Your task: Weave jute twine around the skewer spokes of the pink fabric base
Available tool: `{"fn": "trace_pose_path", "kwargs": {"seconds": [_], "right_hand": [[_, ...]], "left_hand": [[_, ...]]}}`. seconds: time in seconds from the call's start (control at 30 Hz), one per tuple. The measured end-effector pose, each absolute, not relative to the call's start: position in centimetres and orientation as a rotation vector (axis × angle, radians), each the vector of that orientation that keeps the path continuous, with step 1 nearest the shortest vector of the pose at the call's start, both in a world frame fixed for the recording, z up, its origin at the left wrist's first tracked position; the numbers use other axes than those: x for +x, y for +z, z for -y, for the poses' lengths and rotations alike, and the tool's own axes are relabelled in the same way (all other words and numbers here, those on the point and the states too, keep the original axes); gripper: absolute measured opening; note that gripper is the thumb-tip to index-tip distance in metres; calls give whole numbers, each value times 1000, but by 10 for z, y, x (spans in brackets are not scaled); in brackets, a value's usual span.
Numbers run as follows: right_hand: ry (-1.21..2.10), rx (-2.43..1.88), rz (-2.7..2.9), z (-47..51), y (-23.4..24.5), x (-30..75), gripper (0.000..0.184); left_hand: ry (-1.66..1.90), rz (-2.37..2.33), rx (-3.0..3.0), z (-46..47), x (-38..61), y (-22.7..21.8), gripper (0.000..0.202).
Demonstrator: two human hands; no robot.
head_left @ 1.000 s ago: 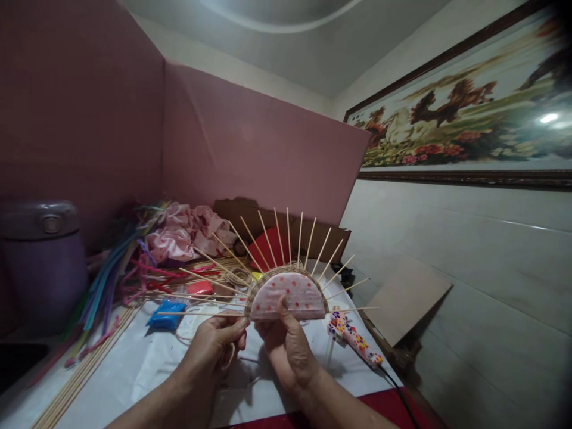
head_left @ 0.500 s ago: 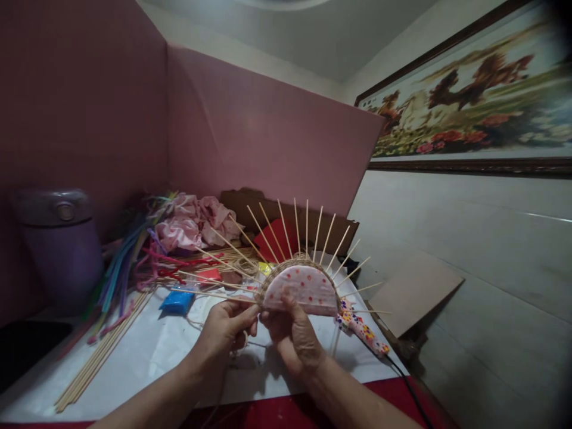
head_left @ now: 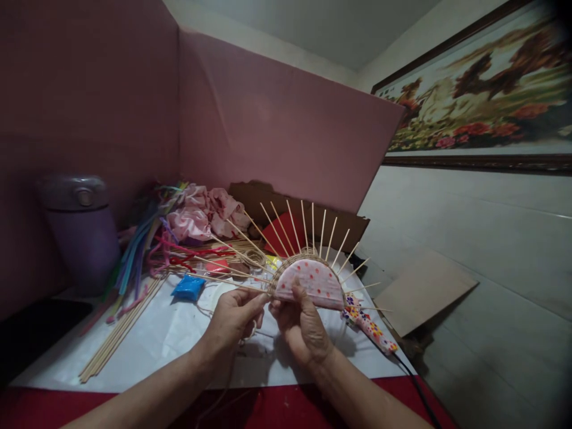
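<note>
A half-round panel (head_left: 315,285) covered in pink dotted cloth is held up above the table. Thin wooden sticks (head_left: 322,229) fan out from its curved edge, and twine (head_left: 286,267) is woven round their bases. My right hand (head_left: 306,328) grips the panel's straight lower edge, thumb on the cloth and fingers behind. At the panel's left corner, my left hand (head_left: 236,316) is closed, thumb and forefinger pinching the twine near the lowest stick. A loose loop of twine hangs below the left fingers; the part inside them is mostly hidden.
Colourful pipe cleaners (head_left: 134,256), a bundle of sticks (head_left: 123,333), a blue packet (head_left: 188,288) and crumpled pink cloth (head_left: 196,214) lie to the left. A purple tumbler (head_left: 83,232) stands far left. A flower-patterned tool (head_left: 370,330) with a black cord lies at right, before cardboard (head_left: 429,292).
The whole view has shifted, so everything sits a little further right. Both hands keep their hold at the panel's lower left, with only slight finger movement.
</note>
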State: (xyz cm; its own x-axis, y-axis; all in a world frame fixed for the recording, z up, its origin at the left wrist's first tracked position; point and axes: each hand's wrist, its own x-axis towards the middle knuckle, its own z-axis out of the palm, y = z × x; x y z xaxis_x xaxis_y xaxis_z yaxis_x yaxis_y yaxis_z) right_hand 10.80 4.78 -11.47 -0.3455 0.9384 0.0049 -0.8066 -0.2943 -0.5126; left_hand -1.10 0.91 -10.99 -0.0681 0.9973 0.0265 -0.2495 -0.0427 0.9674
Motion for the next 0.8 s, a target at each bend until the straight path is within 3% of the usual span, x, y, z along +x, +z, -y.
{"fn": "trace_pose_path", "kwargs": {"seconds": [0.6,0.8], "right_hand": [[1871,-398,563,-45,-113,107,20],[1879,-373,567,-45,-114,107,13]], "left_hand": [[1435,-975,979,-10,-10,-114,24],[1408,-1059,1049,-10,-12,-110,25]]}}
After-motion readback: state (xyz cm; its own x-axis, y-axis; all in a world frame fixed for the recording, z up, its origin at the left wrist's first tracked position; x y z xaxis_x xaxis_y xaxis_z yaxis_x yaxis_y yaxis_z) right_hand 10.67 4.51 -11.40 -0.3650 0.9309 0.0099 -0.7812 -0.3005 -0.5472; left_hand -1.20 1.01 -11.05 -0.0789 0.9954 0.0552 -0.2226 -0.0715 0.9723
